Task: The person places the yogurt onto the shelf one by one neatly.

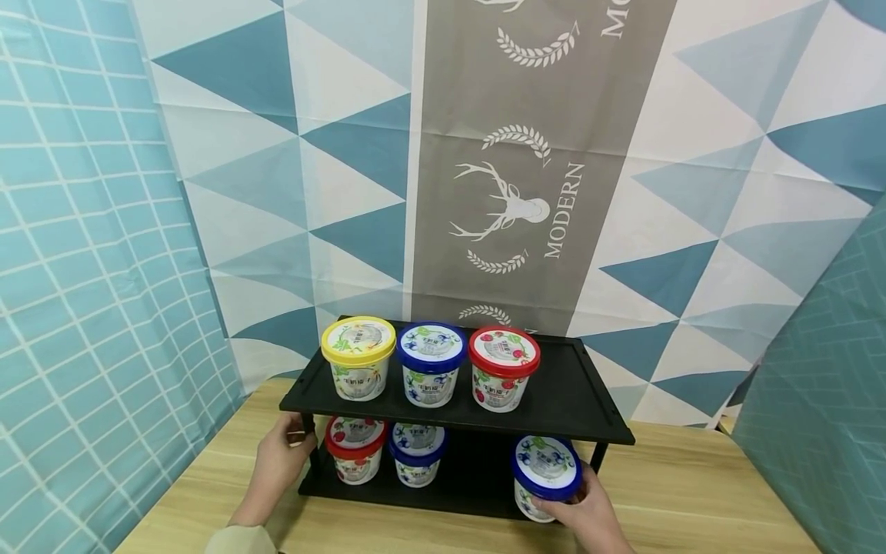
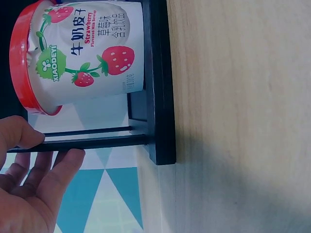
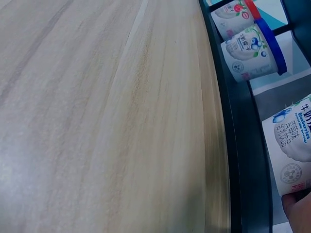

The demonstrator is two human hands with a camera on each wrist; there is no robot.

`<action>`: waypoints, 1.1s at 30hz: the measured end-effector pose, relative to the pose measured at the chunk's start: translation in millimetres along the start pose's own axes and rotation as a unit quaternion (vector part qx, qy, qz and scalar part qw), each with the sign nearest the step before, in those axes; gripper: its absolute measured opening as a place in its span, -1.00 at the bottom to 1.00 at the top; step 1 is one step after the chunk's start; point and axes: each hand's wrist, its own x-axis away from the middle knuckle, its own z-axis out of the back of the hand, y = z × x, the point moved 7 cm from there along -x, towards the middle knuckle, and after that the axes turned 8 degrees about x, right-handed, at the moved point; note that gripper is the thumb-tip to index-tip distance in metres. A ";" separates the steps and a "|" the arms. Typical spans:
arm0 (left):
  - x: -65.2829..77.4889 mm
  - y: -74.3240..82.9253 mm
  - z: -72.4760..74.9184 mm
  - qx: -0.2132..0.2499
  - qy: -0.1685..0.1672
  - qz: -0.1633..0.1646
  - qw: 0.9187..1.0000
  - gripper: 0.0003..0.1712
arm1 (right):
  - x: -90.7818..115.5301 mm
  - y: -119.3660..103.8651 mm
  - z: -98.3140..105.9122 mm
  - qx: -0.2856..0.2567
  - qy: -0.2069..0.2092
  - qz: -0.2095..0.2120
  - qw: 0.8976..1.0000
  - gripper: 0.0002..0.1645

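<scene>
A black two-tier rack [image 1: 567,385] stands on the wooden table. My left hand [image 1: 277,458] grips its front left post [image 2: 97,143], thumb on one side and fingers on the other. At the lower tier's right end, my right hand [image 1: 588,512] holds a blue-lidded blueberry milk tub [image 1: 547,465] from its right side. The right wrist view shows that tub [image 3: 294,145] slightly tilted, with only a fingertip of the hand visible. A red-lidded strawberry tub [image 1: 356,450] and another blue-lidded tub [image 1: 418,454] stand at the lower tier's left.
On the upper tier stand a yellow-lidded tub [image 1: 358,358], a blue-lidded tub [image 1: 431,365] and a red-lidded tub [image 1: 504,369]. Behind the rack hangs a patterned cloth [image 1: 360,177]. Wooden tabletop [image 1: 678,485] extends on both sides of the rack.
</scene>
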 end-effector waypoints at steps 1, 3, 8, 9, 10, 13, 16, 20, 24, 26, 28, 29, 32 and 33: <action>0.0 0.2 0.0 0.000 0.000 0.001 1.000 -0.62 | -0.2 -0.8 -0.5 -0.001 0.001 0.001 1.000 0.30; -0.1 0.7 -0.1 0.001 -0.001 0.000 1.000 -0.62 | -0.9 -2.5 -1.4 0.000 0.003 0.003 1.000 0.29; -0.9 1.1 -0.2 0.002 0.000 -0.002 1.000 -0.62 | -1.9 -5.7 -4.2 0.005 0.004 0.009 1.000 0.28; -1.2 0.9 -0.2 0.002 0.001 -0.002 1.000 -0.63 | -2.1 -6.5 -4.8 0.006 0.004 0.012 1.000 0.27; -1.4 0.8 -0.2 0.002 0.001 -0.002 1.000 -0.63 | -2.4 -7.1 -5.5 0.006 0.003 0.014 1.000 0.27; -2.1 0.2 -0.1 0.001 0.004 -0.002 1.000 -0.63 | -3.3 -9.1 -7.5 0.006 0.004 0.021 1.000 0.25; -1.6 0.0 0.1 0.000 0.003 -0.002 1.000 -0.64 | -4.6 -11.0 -10.4 0.007 0.001 0.026 1.000 0.24; -1.0 -0.5 -0.1 0.000 0.001 -0.002 1.000 -0.64 | -6.0 -14.0 -15.9 -0.005 -0.011 0.030 0.999 0.22; -1.3 -0.9 -0.6 0.002 0.001 0.000 1.000 -0.65 | -8.1 -16.3 -20.1 -0.008 -0.013 0.035 0.999 0.21; -1.3 -0.6 -0.8 0.002 0.000 0.001 1.000 -0.65 | -9.7 -16.9 -22.0 -0.014 -0.014 0.040 0.999 0.20; -1.0 0.0 -0.8 -0.001 -0.001 0.000 1.000 -0.66 | -11.4 -17.4 -24.7 -0.027 -0.020 0.046 0.998 0.18; -0.7 0.3 -0.6 -0.002 -0.001 0.000 1.000 -0.66 | -12.3 -17.6 -26.2 -0.035 -0.024 0.049 0.998 0.17; 0.4 0.6 -0.2 -0.003 -0.002 0.002 1.000 -0.67 | -14.4 -18.4 -30.8 -0.051 -0.039 0.054 0.996 0.15; 0.6 0.3 -0.2 -0.003 -0.003 0.003 1.000 -0.67 | -14.7 -18.8 -32.1 -0.050 -0.042 0.055 0.996 0.15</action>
